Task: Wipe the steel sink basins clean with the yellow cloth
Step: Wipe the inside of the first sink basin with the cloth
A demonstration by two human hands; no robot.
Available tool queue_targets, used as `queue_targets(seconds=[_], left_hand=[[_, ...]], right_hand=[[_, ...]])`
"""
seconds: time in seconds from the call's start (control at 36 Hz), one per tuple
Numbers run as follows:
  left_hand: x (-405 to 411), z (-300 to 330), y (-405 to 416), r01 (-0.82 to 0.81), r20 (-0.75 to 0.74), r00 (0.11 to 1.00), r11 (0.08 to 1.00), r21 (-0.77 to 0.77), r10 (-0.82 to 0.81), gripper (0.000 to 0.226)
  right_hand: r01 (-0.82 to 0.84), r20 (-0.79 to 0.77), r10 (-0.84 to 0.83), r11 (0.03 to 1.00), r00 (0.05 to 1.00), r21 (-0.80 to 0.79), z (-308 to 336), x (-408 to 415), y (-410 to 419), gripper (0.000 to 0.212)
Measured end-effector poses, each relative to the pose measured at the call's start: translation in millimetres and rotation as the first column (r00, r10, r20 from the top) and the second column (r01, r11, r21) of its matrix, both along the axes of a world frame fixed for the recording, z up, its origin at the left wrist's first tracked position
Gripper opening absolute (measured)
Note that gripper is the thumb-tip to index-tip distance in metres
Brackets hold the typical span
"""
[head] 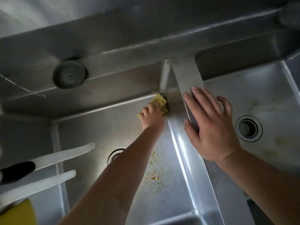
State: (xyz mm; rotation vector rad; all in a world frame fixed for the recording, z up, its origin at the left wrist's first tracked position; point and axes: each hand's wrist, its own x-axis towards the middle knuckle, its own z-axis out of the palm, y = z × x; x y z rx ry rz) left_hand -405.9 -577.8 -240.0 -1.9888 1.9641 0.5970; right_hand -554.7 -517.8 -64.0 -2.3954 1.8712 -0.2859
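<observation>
So the person's leaning over a double steel sink, and the left hand is way down in the left basin, fingers curled over the yellow cloth and pressing it into the far corner, up around 12 o'clock, right where the floor meets the wall under the divider. The right hand holds nothing. It's spread flat with straight fingers on top of the divider, looks like it's just bracing.

Progress-wise I'd say it's early-ish. There's still a scatter of yellow-orange crumbs on the left basin floor, trailing from the middle down toward 6 o'clock, right next to the forearm. The drain there is half hidden by the arm, so I can't say how clean it is. The right basin has smeary yellowish stains around its drain and out toward 3 o'clock, and it looks untouched to me.

Off at 8 o'clock there are two white tubes poking over the left basin, plus something yellow in the bottom corner, too cut off to tell what.

My guess: finish that corner, sweep the crumbs, then do the whole right side.
</observation>
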Motion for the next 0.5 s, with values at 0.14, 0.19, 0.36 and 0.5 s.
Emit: queue_targets(seconds=[0.14,0.19,0.36,0.5], left_hand=[[-11,-9,2,0.024,0.086,0.996,0.999,-0.023,-0.022,0.069],[-7,-13,8,0.073,0.080,0.994,0.996,-0.044,-0.069,0.068],[10,-14,57,0.206,-0.032,0.977,0.975,-0.085,-0.209,0.069],[14,-12,122,0.237,-0.137,0.961,0.970,-0.043,-0.241,0.065]], right_hand=[[0.008,0.018,-0.008,1.000,1.000,-0.015,-1,1,0,0.059],[0.013,0.017,-0.013,1.000,1.000,-0.010,1,1,0,0.059],[0.034,-0.013,-0.034,0.999,0.999,0.027,5,4,2,0.059],[0.046,-0.041,-0.045,0.998,0.998,0.029,6,5,4,0.059]])
